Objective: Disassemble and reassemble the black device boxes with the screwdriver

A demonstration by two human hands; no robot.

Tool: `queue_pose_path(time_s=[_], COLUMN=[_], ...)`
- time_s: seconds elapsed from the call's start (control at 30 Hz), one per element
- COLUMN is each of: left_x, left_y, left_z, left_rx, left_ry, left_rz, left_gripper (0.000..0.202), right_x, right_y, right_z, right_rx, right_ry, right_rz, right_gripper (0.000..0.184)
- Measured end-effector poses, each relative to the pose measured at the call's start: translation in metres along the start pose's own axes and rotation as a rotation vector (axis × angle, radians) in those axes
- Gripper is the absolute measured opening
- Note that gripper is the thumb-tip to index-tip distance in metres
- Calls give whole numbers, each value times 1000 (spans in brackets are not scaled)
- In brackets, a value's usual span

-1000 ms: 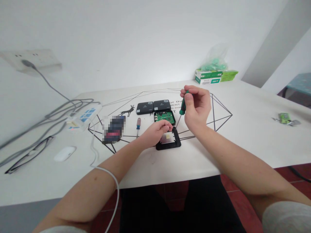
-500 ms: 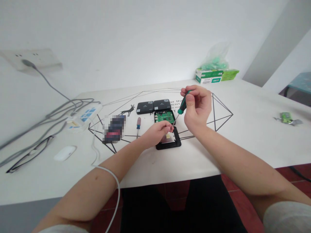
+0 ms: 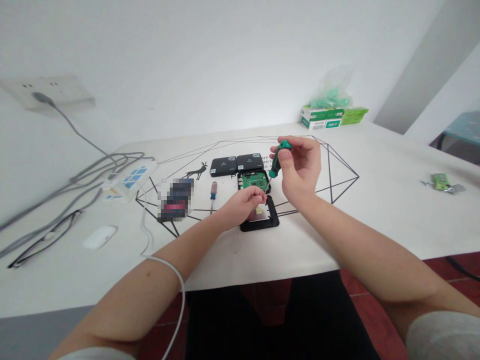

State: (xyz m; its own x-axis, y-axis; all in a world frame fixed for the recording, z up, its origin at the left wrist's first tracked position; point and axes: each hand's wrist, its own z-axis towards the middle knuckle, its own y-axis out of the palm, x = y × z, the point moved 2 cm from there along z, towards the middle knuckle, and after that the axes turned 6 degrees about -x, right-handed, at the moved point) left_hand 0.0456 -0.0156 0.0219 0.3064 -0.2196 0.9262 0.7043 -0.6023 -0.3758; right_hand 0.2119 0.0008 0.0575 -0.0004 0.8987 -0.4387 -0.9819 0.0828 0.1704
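My right hand (image 3: 300, 170) is closed round a green-handled screwdriver (image 3: 276, 160), held upright with its thin shaft pointing down toward my left hand. My left hand (image 3: 243, 204) is curled, fingers pinched together at the left edge of an open black box shell (image 3: 267, 221) with a pale pad inside; what the fingers pinch is too small to name. Just behind lies an open black casing with a green circuit board (image 3: 253, 180). Two closed black boxes (image 3: 236, 164) sit side by side behind that.
A red-and-blue screwdriver (image 3: 213, 192) lies left of the boards, beside a blurred dark object (image 3: 176, 200). A power strip (image 3: 129, 181) with grey cables, a white mouse (image 3: 100, 236) and a white cable are at left. Green boxes (image 3: 330, 117) stand far back; a small green item (image 3: 440, 181) lies right.
My right hand has shifted left with the green screwdriver, tilting it so the tip now comes close to my left fingers. My left hand has stayed by the black shell.
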Motion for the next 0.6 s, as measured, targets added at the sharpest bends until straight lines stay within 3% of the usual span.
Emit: queue_pose_path(time_s=[0.13,0.33,0.6], left_x=[3,0,-1], left_y=[5,9,9], left_z=[-1,-1,1], left_rx=[-33,-63,-107], left_ry=[-18,23,166], left_rz=[20,33,432], left_gripper=[14,13,8], right_x=[-5,-10,-9], right_y=[1,2,9], right_z=[-4,-3,-13], right_rx=[-32,-29,-151], right_ry=[-38,-165,-211], right_rz=[-23,-260,-365], right_gripper=[25,19,25])
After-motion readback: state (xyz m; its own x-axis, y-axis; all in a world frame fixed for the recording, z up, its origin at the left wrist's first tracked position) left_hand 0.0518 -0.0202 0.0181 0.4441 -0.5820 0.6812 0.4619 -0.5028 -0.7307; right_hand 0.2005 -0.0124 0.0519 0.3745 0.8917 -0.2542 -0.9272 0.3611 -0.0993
